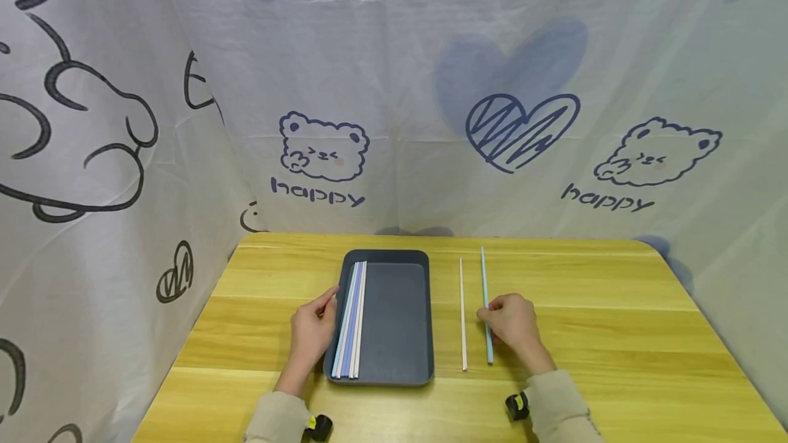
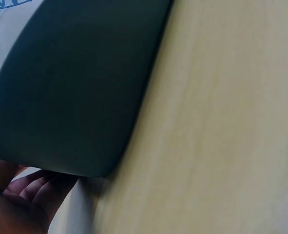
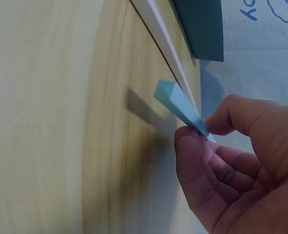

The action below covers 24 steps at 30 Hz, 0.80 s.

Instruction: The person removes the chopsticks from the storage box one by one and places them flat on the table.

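Observation:
A dark grey rectangular tray (image 1: 397,320) lies on the table, with several chopsticks (image 1: 349,323) in white, light blue and violet-blue side by side along its left part. My left hand (image 1: 312,330) grips the tray's left rim; the left wrist view has the fingers (image 2: 41,195) at the tray's edge. Right of the tray, my right hand (image 1: 514,323) pinches a light blue chopstick (image 1: 484,279) between thumb and fingertips. In the right wrist view its squared end (image 3: 167,90) stands off the wood, apart from its shadow. A pale pink chopstick (image 1: 463,313) lies between tray and right hand.
The yellow wooden table (image 1: 622,340) reaches back to a pale hanging cloth (image 1: 418,176) printed with hearts and bears. Another stretch of cloth (image 1: 209,176) hangs along the left side. Each wrist carries a small black device (image 1: 517,406).

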{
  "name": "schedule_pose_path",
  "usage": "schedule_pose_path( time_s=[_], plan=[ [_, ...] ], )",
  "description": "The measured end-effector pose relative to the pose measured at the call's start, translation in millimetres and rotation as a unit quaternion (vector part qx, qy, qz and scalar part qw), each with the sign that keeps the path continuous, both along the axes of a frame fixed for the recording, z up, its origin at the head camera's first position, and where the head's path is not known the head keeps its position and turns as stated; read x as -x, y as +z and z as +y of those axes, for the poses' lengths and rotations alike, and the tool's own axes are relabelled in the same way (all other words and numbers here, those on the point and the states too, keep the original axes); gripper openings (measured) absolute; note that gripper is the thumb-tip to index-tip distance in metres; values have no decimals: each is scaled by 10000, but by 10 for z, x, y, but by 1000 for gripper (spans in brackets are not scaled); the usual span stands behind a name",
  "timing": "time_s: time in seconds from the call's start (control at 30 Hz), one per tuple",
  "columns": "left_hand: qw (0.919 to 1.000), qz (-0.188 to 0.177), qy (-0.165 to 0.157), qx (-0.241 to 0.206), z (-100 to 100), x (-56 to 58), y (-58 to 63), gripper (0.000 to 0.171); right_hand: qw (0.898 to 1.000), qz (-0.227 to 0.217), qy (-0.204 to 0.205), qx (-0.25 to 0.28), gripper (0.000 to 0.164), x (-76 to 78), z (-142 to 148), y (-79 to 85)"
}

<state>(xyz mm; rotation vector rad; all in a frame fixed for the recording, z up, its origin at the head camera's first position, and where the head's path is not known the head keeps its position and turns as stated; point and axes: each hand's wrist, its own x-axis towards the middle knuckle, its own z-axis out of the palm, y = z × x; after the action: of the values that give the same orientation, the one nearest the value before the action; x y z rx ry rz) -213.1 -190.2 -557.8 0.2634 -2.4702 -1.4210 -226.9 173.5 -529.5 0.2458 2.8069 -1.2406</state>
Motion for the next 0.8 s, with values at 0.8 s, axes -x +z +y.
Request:
schedule_pose_path(
  time_s=[0.8],
  plan=[
    [10000,-29,-38,-51,-10,-1,4,30,9998,22,-6,-210,9,-33,-46,-30]
  ],
)
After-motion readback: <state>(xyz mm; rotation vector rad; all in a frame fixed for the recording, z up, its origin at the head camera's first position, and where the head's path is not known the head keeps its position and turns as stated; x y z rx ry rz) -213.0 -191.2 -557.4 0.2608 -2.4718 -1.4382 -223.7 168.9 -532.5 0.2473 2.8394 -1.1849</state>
